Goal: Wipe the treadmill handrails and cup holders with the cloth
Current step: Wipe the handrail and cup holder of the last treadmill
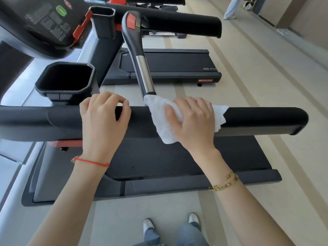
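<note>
Your right hand (192,121) presses the white terry cloth (163,119) around the near black padded handrail (262,119), fingers curled over it. Your left hand (104,119) rests beside it on the rail, fingers loosely curled, holding nothing. You appear mid-handrail; the rail's outer end and the black octagonal cup holder (64,79) likely remain.

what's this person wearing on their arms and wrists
Both forearms are bare, with no sleeves in view. The left hand has a thin red braided string bracelet at its wrist. The right hand has two gold bracelets at its wrist: a fine chain and a wider band with dark markings.
</note>
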Motion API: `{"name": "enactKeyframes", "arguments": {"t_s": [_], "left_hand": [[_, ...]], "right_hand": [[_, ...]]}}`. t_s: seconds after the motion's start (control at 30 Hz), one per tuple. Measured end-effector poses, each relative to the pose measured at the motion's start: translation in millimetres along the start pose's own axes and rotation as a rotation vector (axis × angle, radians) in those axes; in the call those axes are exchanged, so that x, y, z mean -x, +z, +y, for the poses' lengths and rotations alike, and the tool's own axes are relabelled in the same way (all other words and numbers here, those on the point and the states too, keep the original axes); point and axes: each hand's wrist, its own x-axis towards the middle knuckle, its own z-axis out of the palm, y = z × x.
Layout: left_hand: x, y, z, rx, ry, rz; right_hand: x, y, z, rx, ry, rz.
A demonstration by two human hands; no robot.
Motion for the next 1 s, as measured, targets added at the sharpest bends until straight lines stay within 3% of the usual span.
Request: {"name": "enactKeyframes", "arguments": {"t_s": [0.33,0.67,1.0], "left_hand": [[-6.5,44.4,85.7,0.079,0.041,-0.085],[-9.1,83.0,155.9,0.043,0.036,-0.163],[-7.0,110.0,215.4,0.089,0.002,-0.224]], "right_hand": [[-1.7,-14.5,74.3,0.034,0.009,0.000],[-6.4,-44.2,178.4,0.045,-0.066,-0.143],[-3.9,-61.8,235.1,0.006,-0.062,-0.153]]}}
